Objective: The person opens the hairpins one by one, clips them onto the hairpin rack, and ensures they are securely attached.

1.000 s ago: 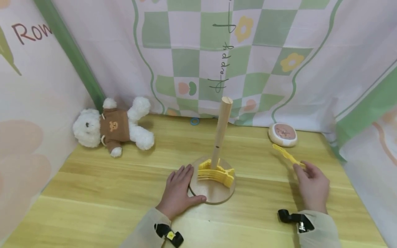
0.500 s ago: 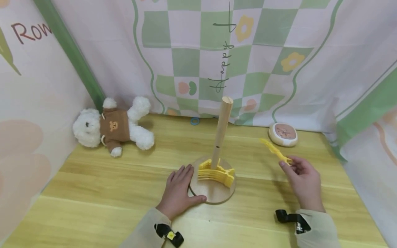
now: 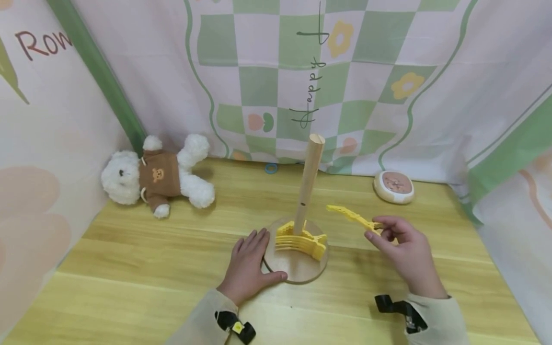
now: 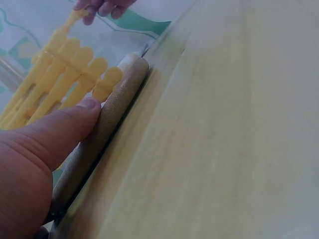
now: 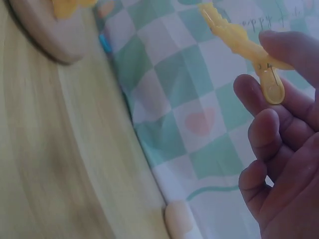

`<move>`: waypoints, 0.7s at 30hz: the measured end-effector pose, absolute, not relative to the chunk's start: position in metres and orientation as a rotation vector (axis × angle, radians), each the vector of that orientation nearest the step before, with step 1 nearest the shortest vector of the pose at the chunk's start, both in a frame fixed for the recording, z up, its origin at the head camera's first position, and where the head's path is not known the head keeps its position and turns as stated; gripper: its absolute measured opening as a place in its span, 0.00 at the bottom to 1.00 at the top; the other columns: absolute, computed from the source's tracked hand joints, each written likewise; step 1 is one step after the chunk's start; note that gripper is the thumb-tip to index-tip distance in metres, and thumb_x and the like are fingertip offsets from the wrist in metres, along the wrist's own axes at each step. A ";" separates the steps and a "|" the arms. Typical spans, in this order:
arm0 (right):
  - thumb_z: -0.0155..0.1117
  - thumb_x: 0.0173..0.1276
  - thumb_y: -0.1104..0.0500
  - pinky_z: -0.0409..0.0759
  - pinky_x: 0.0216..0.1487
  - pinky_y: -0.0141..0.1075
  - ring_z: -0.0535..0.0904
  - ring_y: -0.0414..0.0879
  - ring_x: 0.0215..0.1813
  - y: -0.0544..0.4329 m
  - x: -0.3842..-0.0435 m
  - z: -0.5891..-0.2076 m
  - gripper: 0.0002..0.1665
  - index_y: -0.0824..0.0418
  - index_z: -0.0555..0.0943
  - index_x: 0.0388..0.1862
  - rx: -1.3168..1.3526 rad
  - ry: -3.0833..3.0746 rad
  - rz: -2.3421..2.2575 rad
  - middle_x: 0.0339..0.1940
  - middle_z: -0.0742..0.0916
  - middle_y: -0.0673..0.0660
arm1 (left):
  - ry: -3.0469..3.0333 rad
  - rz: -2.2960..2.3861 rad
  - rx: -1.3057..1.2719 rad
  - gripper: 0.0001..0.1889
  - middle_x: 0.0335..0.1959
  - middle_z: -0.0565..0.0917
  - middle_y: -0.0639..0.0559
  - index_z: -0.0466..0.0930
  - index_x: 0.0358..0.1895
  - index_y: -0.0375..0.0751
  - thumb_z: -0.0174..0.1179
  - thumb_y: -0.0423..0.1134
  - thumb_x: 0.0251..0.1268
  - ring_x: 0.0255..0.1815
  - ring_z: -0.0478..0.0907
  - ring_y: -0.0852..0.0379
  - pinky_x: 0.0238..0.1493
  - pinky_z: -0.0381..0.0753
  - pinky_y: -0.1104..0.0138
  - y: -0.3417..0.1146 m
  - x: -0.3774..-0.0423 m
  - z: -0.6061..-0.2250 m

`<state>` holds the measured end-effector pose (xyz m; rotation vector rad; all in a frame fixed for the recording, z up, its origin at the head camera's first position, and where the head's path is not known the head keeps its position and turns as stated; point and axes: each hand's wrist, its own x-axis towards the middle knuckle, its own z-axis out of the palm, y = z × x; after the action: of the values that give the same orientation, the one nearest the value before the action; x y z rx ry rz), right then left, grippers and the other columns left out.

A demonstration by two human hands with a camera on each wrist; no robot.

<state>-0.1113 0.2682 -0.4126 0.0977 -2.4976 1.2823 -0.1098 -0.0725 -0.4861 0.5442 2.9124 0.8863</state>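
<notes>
My left hand (image 3: 247, 269) lies with straight fingers on the left rim of a round wooden base (image 3: 297, 272), its thumb along the near edge. From this base a wooden post (image 3: 308, 184) rises, leaning slightly right in the head view. Several yellow alligator hair clips (image 3: 302, 245) are stacked around the foot of the post. My right hand (image 3: 407, 251) pinches another yellow hair clip (image 3: 351, 215) by its handle end, between thumb and index finger. That clip is raised right of the post, its toothed tip pointing left. The right wrist view shows the clip's tab and spring (image 5: 269, 67).
A white plush bear (image 3: 159, 177) in a brown top lies at the back left of the wooden table (image 3: 151, 287). A white, round-cornered device (image 3: 394, 187) sits at the back right. Near the checked curtain (image 3: 297, 86) is a small blue ring (image 3: 270, 168).
My right hand has carried the hair clip leftward, closer to the post. The left hand and the stacked clips have stayed in place.
</notes>
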 end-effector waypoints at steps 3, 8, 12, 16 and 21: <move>0.76 0.61 0.63 0.74 0.26 0.27 0.74 0.39 0.31 0.261 -0.108 -0.408 0.16 0.60 0.84 0.48 0.162 -2.531 1.273 0.28 0.82 0.50 | 2.910 0.883 0.543 0.59 0.79 0.58 0.44 0.57 0.78 0.38 0.63 0.75 0.51 0.80 0.51 0.43 0.78 0.44 0.43 -0.072 -0.110 -0.485; 0.77 0.60 0.63 0.71 0.23 0.30 0.72 0.40 0.26 0.252 -0.105 -0.406 0.15 0.57 0.85 0.46 0.263 -2.563 1.255 0.24 0.79 0.50 | 2.910 0.880 0.538 0.59 0.79 0.58 0.44 0.57 0.78 0.38 0.64 0.75 0.51 0.80 0.51 0.43 0.78 0.44 0.43 -0.072 -0.110 -0.484; 0.77 0.60 0.61 0.70 0.21 0.30 0.71 0.40 0.24 0.248 -0.104 -0.406 0.15 0.56 0.85 0.46 0.292 -2.598 1.247 0.23 0.78 0.50 | 2.909 0.880 0.539 0.59 0.79 0.58 0.44 0.57 0.78 0.38 0.64 0.74 0.51 0.80 0.51 0.43 0.78 0.44 0.44 -0.072 -0.109 -0.484; 0.77 0.60 0.60 0.71 0.20 0.31 0.71 0.40 0.24 0.246 -0.104 -0.406 0.15 0.57 0.86 0.46 0.298 -2.638 1.238 0.23 0.79 0.49 | 2.911 0.880 0.543 0.59 0.79 0.58 0.43 0.57 0.78 0.38 0.64 0.74 0.51 0.80 0.51 0.43 0.78 0.44 0.43 -0.072 -0.109 -0.484; 0.78 0.59 0.60 0.71 0.21 0.30 0.72 0.40 0.24 0.240 -0.103 -0.406 0.16 0.57 0.86 0.46 0.335 -2.643 1.254 0.22 0.79 0.48 | 2.913 0.880 0.540 0.58 0.79 0.58 0.43 0.57 0.78 0.37 0.65 0.73 0.50 0.80 0.52 0.43 0.77 0.44 0.43 -0.072 -0.109 -0.484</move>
<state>-0.1035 0.2399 -0.4058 0.3346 -2.6432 1.2544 -0.1091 -0.0716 -0.4836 0.5399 2.9133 0.8804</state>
